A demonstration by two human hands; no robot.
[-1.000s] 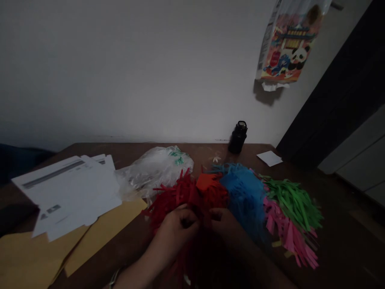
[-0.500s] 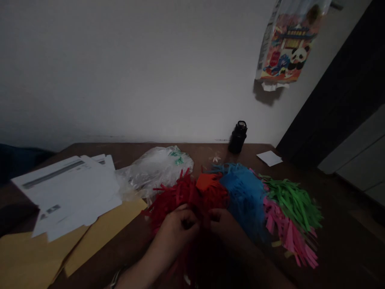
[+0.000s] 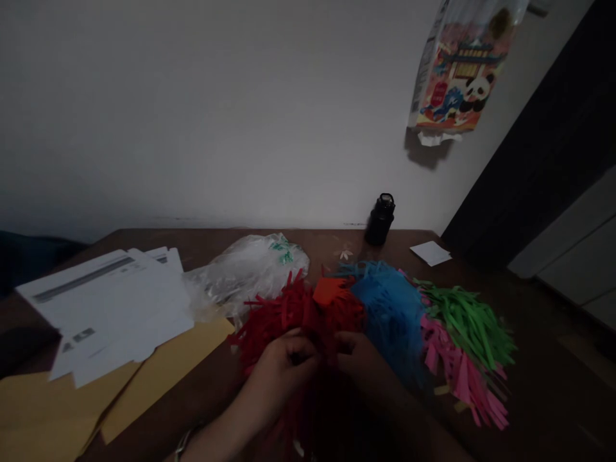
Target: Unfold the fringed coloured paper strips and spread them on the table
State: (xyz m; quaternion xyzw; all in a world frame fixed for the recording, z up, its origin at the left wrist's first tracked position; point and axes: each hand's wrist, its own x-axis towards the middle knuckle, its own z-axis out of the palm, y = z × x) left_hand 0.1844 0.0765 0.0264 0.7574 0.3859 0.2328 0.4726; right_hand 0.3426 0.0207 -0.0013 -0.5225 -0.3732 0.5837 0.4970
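Note:
A bundle of red fringed tissue paper (image 3: pixel 279 314) lies at the table's middle, its strips spreading to the left and down toward me. My left hand (image 3: pixel 283 362) has thumb and fingers curled together on the red paper. Opposite it, my right hand (image 3: pixel 363 362) is closed at the right side of the same bundle, fingertips bent inward. Dim light hides exactly what lies between the fingertips. Just beyond are an orange fringed paper (image 3: pixel 330 292) and a blue fringed bundle (image 3: pixel 389 308).
Pink (image 3: pixel 464 378) and green fringed paper (image 3: pixel 466 321) lie to the right. A clear plastic bag (image 3: pixel 250 269), white printed sheets (image 3: pixel 120 308) and yellow envelopes (image 3: pixel 168 366) are leftward. Behind stand a black bottle (image 3: pixel 380 220) and a white card (image 3: pixel 430 253). A panda-printed pack (image 3: pixel 464 77) hangs on the wall.
Very little differs. Both hands stay at the red paper with only slight finger movement, and the view has shifted a touch.

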